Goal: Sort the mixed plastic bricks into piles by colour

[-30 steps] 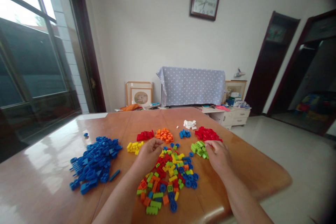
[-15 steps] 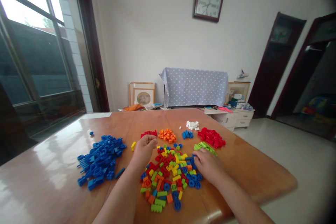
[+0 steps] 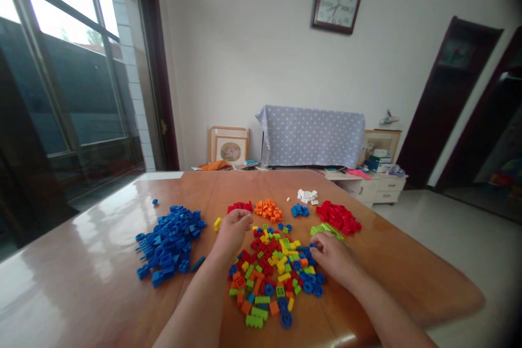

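As the right hand (image 3: 331,254) is crowding lime-green bricks (image 3: 322,227), it's risking scattering them. Whether any fingers (image 3: 320,239) are pinching, I can't tell.

Smooth plastic bricks (image 3: 267,262) with a low sheen contrast with a glossy, reflective, wood-look counter (image 3: 98,250), a soft, matt cloth (image 3: 314,136), a flat matt wall (image 3: 236,38) and a smooth, shiny floor (image 3: 424,217).

The glossy brown wooden desk (image 3: 89,283) leaves passage at the frame's lower left, while heaped blue plastic bricks (image 3: 171,242) left of centre and scattered multicoloured plastic bricks (image 3: 267,266) at lower centre obstruct.
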Available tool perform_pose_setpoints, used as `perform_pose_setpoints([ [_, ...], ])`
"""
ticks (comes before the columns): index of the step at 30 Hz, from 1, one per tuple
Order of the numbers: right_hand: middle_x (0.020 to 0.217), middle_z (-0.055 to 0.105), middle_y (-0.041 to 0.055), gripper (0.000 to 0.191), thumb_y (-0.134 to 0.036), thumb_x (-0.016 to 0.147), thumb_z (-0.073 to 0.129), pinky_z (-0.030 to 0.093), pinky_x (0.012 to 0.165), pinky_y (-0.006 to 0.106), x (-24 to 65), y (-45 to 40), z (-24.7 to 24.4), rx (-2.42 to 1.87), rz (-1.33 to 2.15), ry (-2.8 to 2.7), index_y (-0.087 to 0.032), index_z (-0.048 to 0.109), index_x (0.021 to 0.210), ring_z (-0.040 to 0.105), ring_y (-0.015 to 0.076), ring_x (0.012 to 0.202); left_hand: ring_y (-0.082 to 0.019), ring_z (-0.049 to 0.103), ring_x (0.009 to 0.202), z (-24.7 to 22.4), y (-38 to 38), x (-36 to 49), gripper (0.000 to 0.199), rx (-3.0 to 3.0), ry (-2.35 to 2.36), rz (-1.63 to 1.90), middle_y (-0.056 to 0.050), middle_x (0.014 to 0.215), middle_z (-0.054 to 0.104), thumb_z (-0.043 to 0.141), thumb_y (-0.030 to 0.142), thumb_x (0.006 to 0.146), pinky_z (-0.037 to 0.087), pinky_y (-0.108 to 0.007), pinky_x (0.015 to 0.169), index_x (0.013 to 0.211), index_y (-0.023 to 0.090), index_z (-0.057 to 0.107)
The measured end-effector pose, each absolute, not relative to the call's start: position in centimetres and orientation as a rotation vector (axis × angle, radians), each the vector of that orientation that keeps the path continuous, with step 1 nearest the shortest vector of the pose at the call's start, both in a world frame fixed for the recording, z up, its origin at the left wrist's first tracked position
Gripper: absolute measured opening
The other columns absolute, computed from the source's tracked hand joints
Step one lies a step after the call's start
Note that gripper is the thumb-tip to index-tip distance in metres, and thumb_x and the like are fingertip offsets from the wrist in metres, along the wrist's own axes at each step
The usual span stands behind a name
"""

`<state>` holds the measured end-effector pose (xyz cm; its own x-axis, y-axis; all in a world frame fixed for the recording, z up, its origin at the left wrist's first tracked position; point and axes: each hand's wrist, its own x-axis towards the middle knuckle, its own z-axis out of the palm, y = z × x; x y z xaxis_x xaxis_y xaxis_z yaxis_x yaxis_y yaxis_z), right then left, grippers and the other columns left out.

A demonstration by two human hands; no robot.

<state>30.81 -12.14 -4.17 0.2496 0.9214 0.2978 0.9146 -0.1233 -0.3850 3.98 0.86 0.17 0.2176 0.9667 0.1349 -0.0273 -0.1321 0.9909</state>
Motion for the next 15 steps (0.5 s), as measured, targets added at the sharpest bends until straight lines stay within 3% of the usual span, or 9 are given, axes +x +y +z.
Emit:
perform_pose_setpoints([
  [5,0.089,0.068,0.0033,0.017,-0.032,0.082,0.057,0.046,0.070,0.027,29.7,-11.4,-3.7,-1.871,0.106,-1.548,-0.022,0.066,0.093,0.062,0.0187,0.079,-0.011,0.052,0.060,-0.5,0.1,5.0,0.022,1.485,0.888,0.985,0.001,0.070,0.060,0.063,0.035,0.075,0.034,-0.021,0.054,0.088,0.017,0.062],
  [8,0.089,0.069,0.0025,0.019,-0.034,0.084,0.057,0.047,0.070,0.028,26.7,-11.1,-2.4,-1.734,0.166,-1.592,-0.023,0.065,0.096,0.062,0.0188,0.079,-0.008,0.041,0.052,-0.7,-0.8,5.3,0.027,1.610,0.796,0.779,0.003,0.064,0.055,0.064,0.042,0.079,0.025,-0.021,0.049,0.085,0.016,0.065],
  [11,0.084,0.068,0.0025,0.018,-0.035,0.088,0.053,0.045,0.065,0.028,23.3,-10.9,-1.0,-1.627,0.226,-1.679,-0.024,0.065,0.095,0.061,0.0184,0.074,-0.009,0.042,0.054,-0.8,-1.6,5.5,0.038,1.686,0.621,0.609,0.000,0.064,0.056,0.063,0.052,0.082,0.025,-0.022,0.050,0.079,0.014,0.066],
  [15,0.087,0.069,0.0046,0.019,-0.032,0.090,0.049,0.047,0.069,0.030,20.7,-10.7,-0.4,-1.549,0.246,-1.711,-0.023,0.066,0.093,0.063,0.0197,0.078,-0.010,0.044,0.055,-1.2,-1.7,5.6,0.032,1.654,0.566,0.596,0.000,0.062,0.056,0.066,0.046,0.080,0.027,-0.022,0.051,0.074,0.015,0.062],
])
